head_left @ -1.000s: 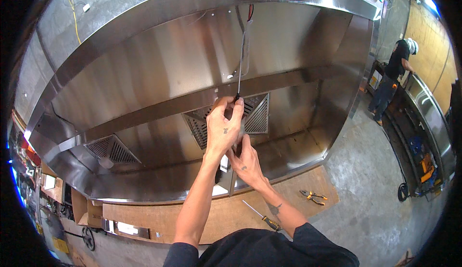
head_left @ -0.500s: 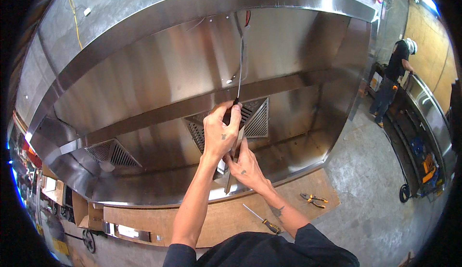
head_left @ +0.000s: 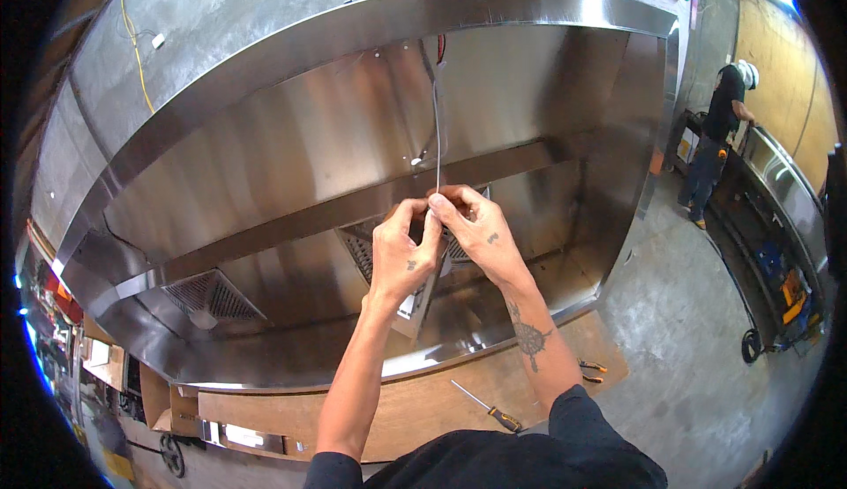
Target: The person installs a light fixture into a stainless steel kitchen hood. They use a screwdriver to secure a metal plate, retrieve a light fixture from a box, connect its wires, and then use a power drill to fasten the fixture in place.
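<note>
A thin grey cable [head_left: 437,127] hangs inside a large stainless steel hood [head_left: 291,127]. At its lower end my left hand [head_left: 403,251] and my right hand [head_left: 481,235] meet, thumbs and forefingers pinched together on it. The very tip is hidden by my fingers. Below my left hand, a narrow metal strip with a white label [head_left: 413,317] slants down; what holds it up I cannot tell. Slotted metal vents [head_left: 357,246] show behind my hands.
A screwdriver [head_left: 490,408] and pliers [head_left: 591,370] lie on the wooden board [head_left: 379,418] nearest me. A labelled metal piece [head_left: 243,436] is at its left end. Another vent [head_left: 212,299] sits left in the hood. At right, a person [head_left: 719,136] stands by a metal unit [head_left: 768,207].
My right hand has moved up from the metal strip to the cable's end, meeting my left hand there. My left hand stays near the cable's end.
</note>
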Demonstrator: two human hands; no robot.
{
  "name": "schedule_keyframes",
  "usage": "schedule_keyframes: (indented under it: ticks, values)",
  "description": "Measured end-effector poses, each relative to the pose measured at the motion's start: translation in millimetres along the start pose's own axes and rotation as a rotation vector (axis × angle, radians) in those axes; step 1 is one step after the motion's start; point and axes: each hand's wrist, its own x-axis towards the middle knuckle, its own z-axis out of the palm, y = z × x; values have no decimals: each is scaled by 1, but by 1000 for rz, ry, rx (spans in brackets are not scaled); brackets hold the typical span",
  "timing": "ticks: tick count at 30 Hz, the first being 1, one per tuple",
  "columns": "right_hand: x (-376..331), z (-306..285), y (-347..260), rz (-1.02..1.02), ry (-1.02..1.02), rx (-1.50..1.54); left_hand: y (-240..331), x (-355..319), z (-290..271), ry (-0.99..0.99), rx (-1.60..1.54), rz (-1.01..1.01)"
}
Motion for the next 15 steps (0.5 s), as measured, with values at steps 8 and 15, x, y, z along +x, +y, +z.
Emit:
schedule_keyframes:
  ticks: [8, 15]
  values:
    - [5, -1, 10, 139, -78, 446, 20, -5, 0, -18, -163, -221]
    - [-30, 1, 3, 199, 17, 467, 28, -27, 6, -66, -167, -247]
